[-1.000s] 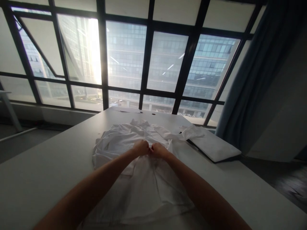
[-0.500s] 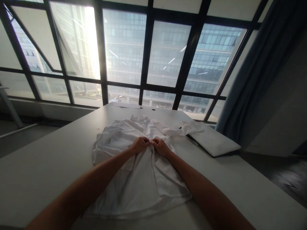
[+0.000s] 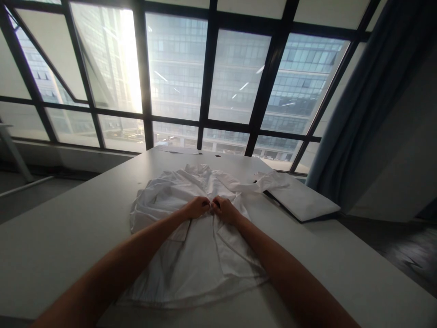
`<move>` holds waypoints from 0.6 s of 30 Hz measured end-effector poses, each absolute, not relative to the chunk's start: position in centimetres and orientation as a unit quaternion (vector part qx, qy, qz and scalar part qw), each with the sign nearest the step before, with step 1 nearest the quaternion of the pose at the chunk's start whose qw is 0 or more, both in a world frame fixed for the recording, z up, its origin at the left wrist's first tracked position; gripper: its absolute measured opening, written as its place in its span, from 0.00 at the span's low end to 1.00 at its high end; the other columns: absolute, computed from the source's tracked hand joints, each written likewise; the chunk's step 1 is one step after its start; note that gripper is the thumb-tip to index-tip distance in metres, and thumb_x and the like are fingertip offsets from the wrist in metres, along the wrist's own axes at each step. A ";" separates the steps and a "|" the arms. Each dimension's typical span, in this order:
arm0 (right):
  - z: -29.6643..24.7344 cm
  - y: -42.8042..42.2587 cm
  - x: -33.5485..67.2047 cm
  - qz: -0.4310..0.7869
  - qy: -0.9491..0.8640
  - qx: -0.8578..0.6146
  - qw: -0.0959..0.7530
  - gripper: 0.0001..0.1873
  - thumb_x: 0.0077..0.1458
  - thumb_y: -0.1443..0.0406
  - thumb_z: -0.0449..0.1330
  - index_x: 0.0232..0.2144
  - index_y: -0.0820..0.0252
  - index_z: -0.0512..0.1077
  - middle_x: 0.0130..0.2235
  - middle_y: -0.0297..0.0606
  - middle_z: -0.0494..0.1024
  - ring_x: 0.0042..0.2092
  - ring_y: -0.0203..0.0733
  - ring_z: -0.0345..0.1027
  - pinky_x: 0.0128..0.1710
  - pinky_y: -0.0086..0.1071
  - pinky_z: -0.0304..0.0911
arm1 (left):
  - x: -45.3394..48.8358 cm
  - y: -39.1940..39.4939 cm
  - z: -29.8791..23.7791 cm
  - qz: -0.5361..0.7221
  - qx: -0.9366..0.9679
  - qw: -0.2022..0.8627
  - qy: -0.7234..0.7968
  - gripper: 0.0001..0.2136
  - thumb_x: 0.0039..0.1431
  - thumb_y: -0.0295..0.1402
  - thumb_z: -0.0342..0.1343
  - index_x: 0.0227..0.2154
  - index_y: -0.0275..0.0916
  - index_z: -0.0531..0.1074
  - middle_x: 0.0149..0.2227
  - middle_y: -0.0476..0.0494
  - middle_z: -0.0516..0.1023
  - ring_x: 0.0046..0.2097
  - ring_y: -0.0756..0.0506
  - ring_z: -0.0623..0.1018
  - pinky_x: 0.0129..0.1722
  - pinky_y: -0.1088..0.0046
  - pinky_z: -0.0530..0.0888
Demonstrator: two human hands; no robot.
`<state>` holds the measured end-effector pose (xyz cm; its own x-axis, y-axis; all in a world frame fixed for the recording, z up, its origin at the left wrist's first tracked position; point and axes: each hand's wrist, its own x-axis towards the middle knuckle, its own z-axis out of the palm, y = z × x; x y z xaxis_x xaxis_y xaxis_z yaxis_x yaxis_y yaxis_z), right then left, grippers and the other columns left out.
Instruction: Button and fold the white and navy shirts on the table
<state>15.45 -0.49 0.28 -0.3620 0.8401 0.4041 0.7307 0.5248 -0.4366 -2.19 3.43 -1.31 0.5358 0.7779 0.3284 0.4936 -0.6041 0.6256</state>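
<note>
A white shirt point(image 3: 177, 200) lies spread on a grey table point(image 3: 68, 228), collar toward the window. My left hand point(image 3: 197, 207) and my right hand point(image 3: 223, 210) meet at the shirt's front, just below the collar. Both are closed in a pinch on the two front edges of the fabric, fingertips almost touching. One sleeve point(image 3: 269, 181) trails to the right onto a flat white board.
A flat white board on a dark base point(image 3: 303, 200) lies at the table's right edge. A large black-framed window point(image 3: 205, 91) stands behind the table, with a blue-grey curtain point(image 3: 362, 105) at the right. A white table leg point(image 3: 13, 155) shows at the far left.
The view has tipped down a little. My hands stay pinched together on the shirt front and have moved slightly toward the collar.
</note>
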 end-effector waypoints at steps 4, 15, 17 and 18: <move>0.6 -0.7 15.6 0.093 -0.834 -0.471 0.273 0.07 0.60 0.68 0.53 0.35 0.63 0.71 0.33 0.41 0.78 0.34 0.38 0.70 0.34 0.27 0.59 | -2.5 3.4 -1.2 0.295 0.844 0.261 0.363 0.11 0.51 0.31 0.50 0.27 0.32 0.76 0.21 0.52 0.68 0.25 0.52 0.64 0.26 0.77 0.60; 0.3 -0.9 15.5 0.099 -0.820 -0.467 0.315 0.09 0.61 0.66 0.54 0.34 0.64 0.73 0.32 0.41 0.78 0.34 0.39 0.70 0.35 0.29 0.60 | -3.0 4.3 -1.8 0.322 0.848 0.217 0.361 0.20 0.59 0.44 0.48 0.25 0.32 0.74 0.20 0.53 0.65 0.25 0.53 0.61 0.25 0.76 0.57; 0.3 -1.0 15.4 0.099 -0.816 -0.465 0.330 0.09 0.60 0.66 0.54 0.34 0.63 0.74 0.32 0.40 0.78 0.34 0.38 0.70 0.35 0.29 0.60 | -2.9 4.4 -2.0 0.333 0.846 0.209 0.359 0.19 0.60 0.43 0.48 0.24 0.33 0.73 0.20 0.53 0.65 0.25 0.53 0.61 0.25 0.76 0.57; 0.2 -1.1 15.3 0.103 -0.813 -0.463 0.338 0.09 0.60 0.66 0.54 0.34 0.63 0.74 0.31 0.39 0.78 0.33 0.38 0.70 0.35 0.28 0.60 | -2.9 4.4 -2.0 0.338 0.845 0.204 0.361 0.18 0.60 0.42 0.48 0.23 0.33 0.72 0.20 0.53 0.65 0.25 0.53 0.62 0.26 0.76 0.57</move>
